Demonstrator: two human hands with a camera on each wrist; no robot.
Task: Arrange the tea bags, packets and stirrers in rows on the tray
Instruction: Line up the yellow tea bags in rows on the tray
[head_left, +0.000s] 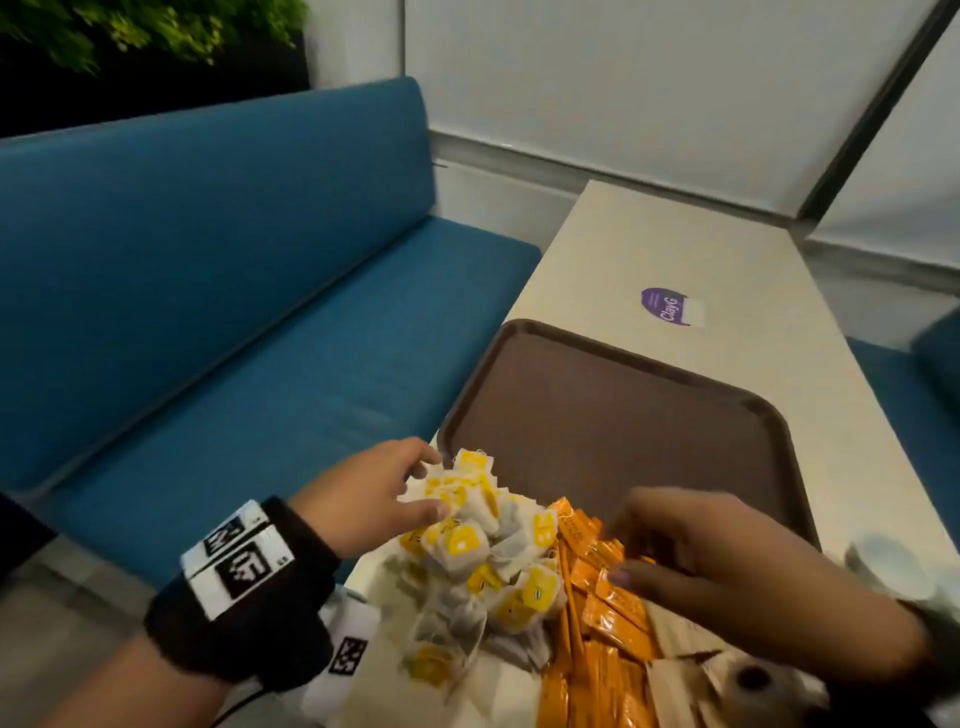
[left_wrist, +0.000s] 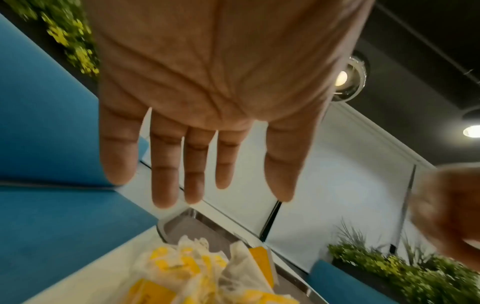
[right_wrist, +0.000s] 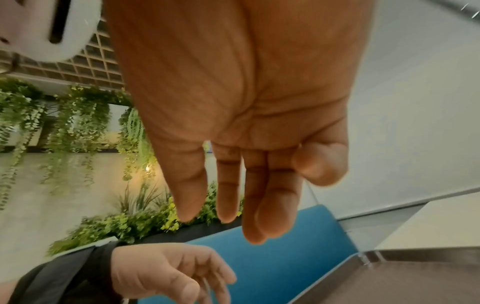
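A heap of white tea bags with yellow tags (head_left: 483, 551) lies at the near edge of the brown tray (head_left: 623, 410), partly spilling onto the table. Orange packets (head_left: 602, 597) lie in a pile to its right. My left hand (head_left: 374, 493) hovers at the heap's left side, fingers straight and spread (left_wrist: 166, 174), holding nothing. My right hand (head_left: 727, 571) hangs over the orange packets, fingers extended and relaxed (right_wrist: 228, 185), empty. The tea bags (left_wrist: 187, 273) show below the left palm. Pale paper-wrapped pieces (head_left: 680, 680) lie at the bottom right, blurred.
The pale table (head_left: 675, 249) runs away from me with a purple sticker (head_left: 670, 306) beyond the tray. A blue bench (head_left: 208, 291) stands along the left. A whitish blurred object (head_left: 893, 566) sits at the right edge. The tray's far part is bare.
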